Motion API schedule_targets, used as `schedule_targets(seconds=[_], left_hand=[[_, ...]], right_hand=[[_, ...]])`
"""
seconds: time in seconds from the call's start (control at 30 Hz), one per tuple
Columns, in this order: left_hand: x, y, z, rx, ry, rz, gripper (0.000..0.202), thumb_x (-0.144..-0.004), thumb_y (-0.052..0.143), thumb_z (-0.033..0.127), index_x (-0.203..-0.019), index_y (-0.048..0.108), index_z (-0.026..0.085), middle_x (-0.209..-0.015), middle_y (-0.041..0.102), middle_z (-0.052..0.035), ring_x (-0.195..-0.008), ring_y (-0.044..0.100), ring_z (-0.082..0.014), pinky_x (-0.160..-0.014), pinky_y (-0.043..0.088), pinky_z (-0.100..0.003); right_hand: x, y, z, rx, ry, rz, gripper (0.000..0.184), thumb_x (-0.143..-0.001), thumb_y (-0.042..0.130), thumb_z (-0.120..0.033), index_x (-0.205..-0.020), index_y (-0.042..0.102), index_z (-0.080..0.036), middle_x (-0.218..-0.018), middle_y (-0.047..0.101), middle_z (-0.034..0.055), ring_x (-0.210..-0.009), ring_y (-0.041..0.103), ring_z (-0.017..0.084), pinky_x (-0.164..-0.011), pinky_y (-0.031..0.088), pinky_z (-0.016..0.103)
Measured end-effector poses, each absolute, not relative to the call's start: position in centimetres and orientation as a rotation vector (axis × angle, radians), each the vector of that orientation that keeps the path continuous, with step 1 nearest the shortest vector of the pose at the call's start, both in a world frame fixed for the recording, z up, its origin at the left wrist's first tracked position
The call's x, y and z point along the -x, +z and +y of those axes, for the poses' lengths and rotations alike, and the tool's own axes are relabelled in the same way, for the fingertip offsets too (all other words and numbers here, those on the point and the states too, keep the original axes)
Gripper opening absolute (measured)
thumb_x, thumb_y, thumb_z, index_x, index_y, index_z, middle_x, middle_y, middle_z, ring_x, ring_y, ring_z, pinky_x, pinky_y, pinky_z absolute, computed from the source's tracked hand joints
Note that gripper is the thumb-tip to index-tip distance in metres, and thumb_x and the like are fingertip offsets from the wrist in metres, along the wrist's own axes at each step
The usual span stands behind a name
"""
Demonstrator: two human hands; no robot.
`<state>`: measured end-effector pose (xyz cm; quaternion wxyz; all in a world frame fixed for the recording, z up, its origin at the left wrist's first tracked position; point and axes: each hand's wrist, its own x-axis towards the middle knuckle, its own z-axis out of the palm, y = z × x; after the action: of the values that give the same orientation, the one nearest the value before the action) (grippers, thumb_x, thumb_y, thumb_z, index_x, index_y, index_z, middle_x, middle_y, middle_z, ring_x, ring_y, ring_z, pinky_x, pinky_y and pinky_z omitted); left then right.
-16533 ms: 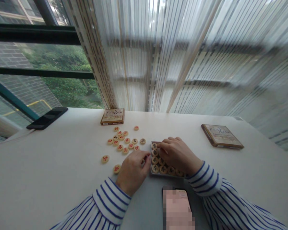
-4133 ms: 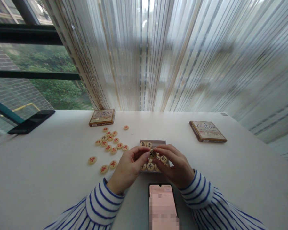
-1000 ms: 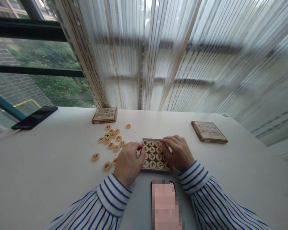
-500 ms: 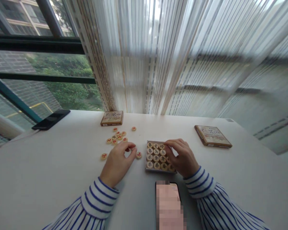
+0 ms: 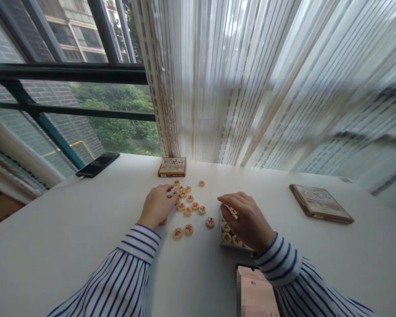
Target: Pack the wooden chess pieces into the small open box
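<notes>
Two hands apart now: left hand [image 5: 157, 205] has moved from tray edge out to loose red-marked xiangqi pieces [image 5: 188, 205], fingertips pinching one; right hand [image 5: 245, 219] stays resting loosely curled over piece tray [image 5: 227, 235]. Roughly twelve loose pieces visible, two game boxes [image 5: 172, 167], two phones [image 5: 97, 164].

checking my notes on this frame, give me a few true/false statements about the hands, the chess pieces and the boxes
1. The left hand reaches into the loose chess pieces on the table. True.
2. The right hand rests over the tray of pieces. True.
3. The loose pieces bear mostly black marks. False: nearly all show red marks.
4. Both flat boxes are stacked together. False: the small box lies by the curtain, the larger box far to the right.
5. A dark phone lies at the table's far left edge. True.
</notes>
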<state>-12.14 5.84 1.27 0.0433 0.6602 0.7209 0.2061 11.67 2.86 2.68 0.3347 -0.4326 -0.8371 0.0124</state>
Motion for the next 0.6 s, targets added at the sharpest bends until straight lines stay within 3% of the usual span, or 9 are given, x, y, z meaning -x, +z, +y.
schedule_targets(seconds=[0.6], left_hand=[[11.33, 0.67, 6.91, -2.04, 0.385, 2.27, 0.034, -0.071, 0.05, 0.031, -0.099, 0.067, 0.023, -0.099, 0.067, -0.0096, -0.092, 0.06, -0.0291, -0.076, 0.044, -0.04]], right_hand=[[-11.97, 2.84, 3.09, 1.12, 0.064, -2.237, 0.02, -0.082, 0.049, -0.016, -0.098, 0.061, -0.017, -0.094, 0.067, 0.0076, -0.087, 0.057, 0.021, -0.076, 0.043, 0.037]])
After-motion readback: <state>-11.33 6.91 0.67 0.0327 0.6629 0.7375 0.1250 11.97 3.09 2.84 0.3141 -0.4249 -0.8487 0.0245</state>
